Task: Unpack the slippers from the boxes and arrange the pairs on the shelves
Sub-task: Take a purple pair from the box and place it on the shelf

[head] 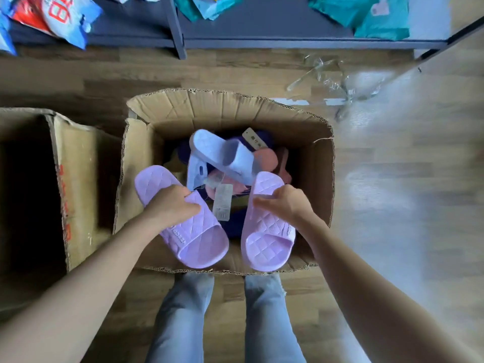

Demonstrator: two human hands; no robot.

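An open cardboard box (309, 142) stands on the floor in front of my legs. Over it, my left hand (172, 205) grips one lilac quilted slipper (199, 239) and my right hand (285, 203) grips its mate (264, 244), toes pointing toward me. A paper tag (222, 203) hangs between the two. Inside the box lie a pale blue slipper (222, 153), pink slippers (267, 161) and dark purple ones (235, 226), partly hidden under each other.
A second open cardboard box (78, 184) stands at the left, its inside dark. A dark grey shelf (262, 35) at the top holds packaged goods in blue, red and teal wrappers. Crumpled clear plastic (340, 82) lies on the wooden floor at the right.
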